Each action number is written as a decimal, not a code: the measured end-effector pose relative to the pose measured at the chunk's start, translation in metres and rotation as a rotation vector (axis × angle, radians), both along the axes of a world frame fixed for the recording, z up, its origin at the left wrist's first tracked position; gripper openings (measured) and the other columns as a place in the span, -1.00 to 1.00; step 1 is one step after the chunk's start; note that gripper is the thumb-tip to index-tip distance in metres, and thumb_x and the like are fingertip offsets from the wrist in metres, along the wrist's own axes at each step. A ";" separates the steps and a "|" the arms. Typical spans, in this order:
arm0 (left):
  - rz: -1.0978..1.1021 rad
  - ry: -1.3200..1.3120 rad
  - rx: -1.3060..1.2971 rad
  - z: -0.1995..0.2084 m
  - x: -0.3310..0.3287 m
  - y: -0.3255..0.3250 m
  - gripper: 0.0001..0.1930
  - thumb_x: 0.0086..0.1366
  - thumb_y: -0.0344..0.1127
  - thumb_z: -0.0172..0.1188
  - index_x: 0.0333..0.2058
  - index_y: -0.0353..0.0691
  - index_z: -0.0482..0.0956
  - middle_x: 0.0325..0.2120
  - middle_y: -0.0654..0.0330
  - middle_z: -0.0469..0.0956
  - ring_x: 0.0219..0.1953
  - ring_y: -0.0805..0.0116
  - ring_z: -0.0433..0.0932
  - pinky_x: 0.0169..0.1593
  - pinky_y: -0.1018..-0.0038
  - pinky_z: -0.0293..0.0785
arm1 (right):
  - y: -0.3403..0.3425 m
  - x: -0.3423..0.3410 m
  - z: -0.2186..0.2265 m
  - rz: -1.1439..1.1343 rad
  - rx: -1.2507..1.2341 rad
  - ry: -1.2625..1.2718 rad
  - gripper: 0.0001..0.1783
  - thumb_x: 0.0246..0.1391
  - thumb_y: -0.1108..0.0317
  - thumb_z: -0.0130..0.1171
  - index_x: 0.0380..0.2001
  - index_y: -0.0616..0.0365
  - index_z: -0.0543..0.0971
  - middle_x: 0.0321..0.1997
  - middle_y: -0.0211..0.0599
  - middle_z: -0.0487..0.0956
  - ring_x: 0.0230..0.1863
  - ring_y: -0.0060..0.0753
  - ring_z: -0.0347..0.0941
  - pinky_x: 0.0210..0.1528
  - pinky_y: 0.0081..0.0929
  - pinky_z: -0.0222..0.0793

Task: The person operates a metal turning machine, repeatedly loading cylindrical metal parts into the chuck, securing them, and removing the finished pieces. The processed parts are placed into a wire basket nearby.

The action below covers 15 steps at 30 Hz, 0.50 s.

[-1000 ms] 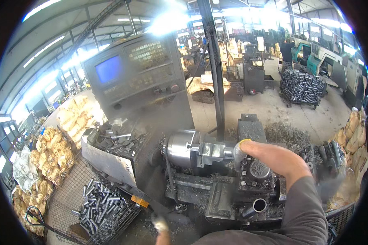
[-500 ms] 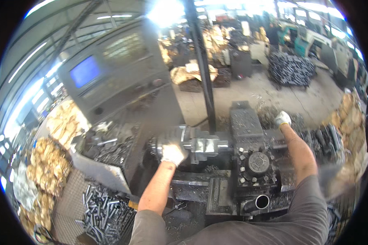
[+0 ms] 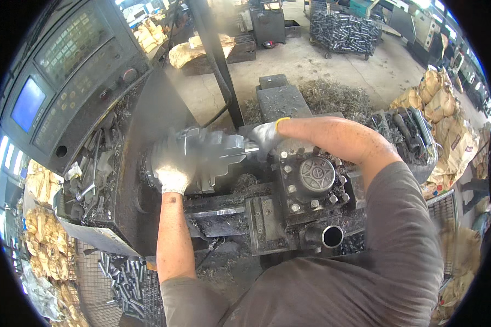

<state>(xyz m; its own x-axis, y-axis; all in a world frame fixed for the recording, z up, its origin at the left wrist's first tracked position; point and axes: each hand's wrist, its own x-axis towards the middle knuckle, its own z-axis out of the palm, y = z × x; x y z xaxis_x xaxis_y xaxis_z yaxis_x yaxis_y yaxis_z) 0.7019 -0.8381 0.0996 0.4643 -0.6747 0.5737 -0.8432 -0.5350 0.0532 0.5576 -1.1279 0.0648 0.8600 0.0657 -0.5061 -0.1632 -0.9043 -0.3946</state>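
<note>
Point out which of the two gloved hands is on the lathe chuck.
The left hand, at the end of the bare forearm rising from the lower edge, grips the blurred chuck. The right hand sits on the chuck's far side, next to the turret.

We observe both hands gloved in pale knit work gloves, with both forearms bare. Our left hand (image 3: 172,166) is raised ahead of us, palm turned away, fingers curled forward and closed in a grasp; its outline is blurred. The left forearm rises nearly straight from the lower edge, the elbow bent at the grey sleeve cuff. Our right hand (image 3: 266,139) reaches inward toward the left one, fingers bunched in a pinching grip, the glove cuff showing a yellow edge. The right forearm runs across from the right, bent sharply at the elbow, the upper arm covered by a grey sleeve. The two hands are near, not touching.
</note>
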 end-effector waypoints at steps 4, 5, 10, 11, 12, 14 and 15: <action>0.047 -0.014 -0.012 -0.003 0.007 0.002 -0.17 0.14 -0.15 0.45 0.36 -0.33 0.41 0.09 -0.24 0.62 0.19 -0.27 0.55 0.38 -0.06 0.37 | -0.020 0.015 0.026 -0.081 0.147 0.394 -0.19 -0.21 -0.08 0.63 0.09 0.18 0.70 0.03 -0.02 0.75 -0.04 -0.09 0.75 0.07 -0.20 0.65; 0.041 -0.023 -0.015 -0.005 0.009 0.000 -0.17 0.14 -0.15 0.44 0.36 -0.33 0.41 0.09 -0.23 0.62 0.19 -0.27 0.55 0.38 -0.06 0.37 | -0.008 0.017 0.024 -0.044 0.031 0.234 -0.17 -0.23 -0.11 0.62 0.09 0.18 0.71 0.02 -0.03 0.76 -0.06 -0.09 0.75 0.06 -0.19 0.64; -0.009 -0.064 -0.049 -0.005 0.004 0.003 -0.16 0.12 -0.16 0.43 0.37 -0.34 0.41 0.10 -0.26 0.61 0.17 -0.30 0.55 0.35 -0.07 0.39 | 0.010 -0.018 0.026 0.042 -0.123 -0.014 -0.38 -0.29 -0.11 0.61 -0.19 0.08 0.80 -0.23 -0.13 0.80 -0.18 -0.14 0.73 -0.05 -0.13 0.60; -0.011 -0.051 -0.040 -0.001 0.002 0.005 -0.17 0.13 -0.17 0.42 0.37 -0.34 0.41 0.10 -0.26 0.61 0.17 -0.30 0.55 0.35 -0.07 0.39 | 0.003 -0.039 0.037 0.006 -0.059 -0.094 -0.51 -0.25 -0.05 0.60 -0.32 0.08 0.80 -0.27 -0.14 0.79 -0.23 -0.16 0.73 -0.09 -0.17 0.62; -0.027 -0.039 -0.031 0.004 -0.003 0.002 -0.17 0.13 -0.18 0.41 0.37 -0.34 0.41 0.10 -0.27 0.61 0.18 -0.30 0.54 0.36 -0.07 0.38 | -0.015 -0.053 0.033 -0.005 -0.235 -0.105 -0.53 -0.21 -0.03 0.59 -0.30 0.07 0.80 -0.28 -0.14 0.79 -0.26 -0.17 0.73 -0.12 -0.20 0.64; -0.039 -0.053 -0.055 0.000 -0.008 0.002 -0.18 0.13 -0.19 0.38 0.37 -0.35 0.41 0.10 -0.28 0.60 0.18 -0.30 0.54 0.36 -0.09 0.38 | -0.039 -0.087 0.037 -0.108 -0.454 -0.158 -0.52 -0.14 0.03 0.57 -0.18 0.09 0.77 -0.30 -0.12 0.78 -0.29 -0.16 0.74 -0.21 -0.27 0.68; -0.008 -0.088 -0.077 -0.007 -0.005 0.019 -0.18 0.14 -0.20 0.37 0.38 -0.36 0.41 0.10 -0.28 0.60 0.19 -0.31 0.54 0.37 -0.09 0.37 | -0.018 -0.103 0.076 -0.274 -0.379 -0.102 -0.38 -0.15 0.01 0.58 -0.05 0.15 0.72 -0.26 -0.08 0.78 -0.27 -0.12 0.75 -0.19 -0.26 0.69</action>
<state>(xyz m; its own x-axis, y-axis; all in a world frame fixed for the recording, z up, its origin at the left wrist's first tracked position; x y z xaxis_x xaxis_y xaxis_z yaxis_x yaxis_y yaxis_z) 0.6969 -0.8190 0.0923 0.4045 -0.6308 0.6622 -0.8508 -0.5251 0.0195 0.4548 -1.1461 0.1405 0.8664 -0.3434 -0.3626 -0.3933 -0.9166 -0.0716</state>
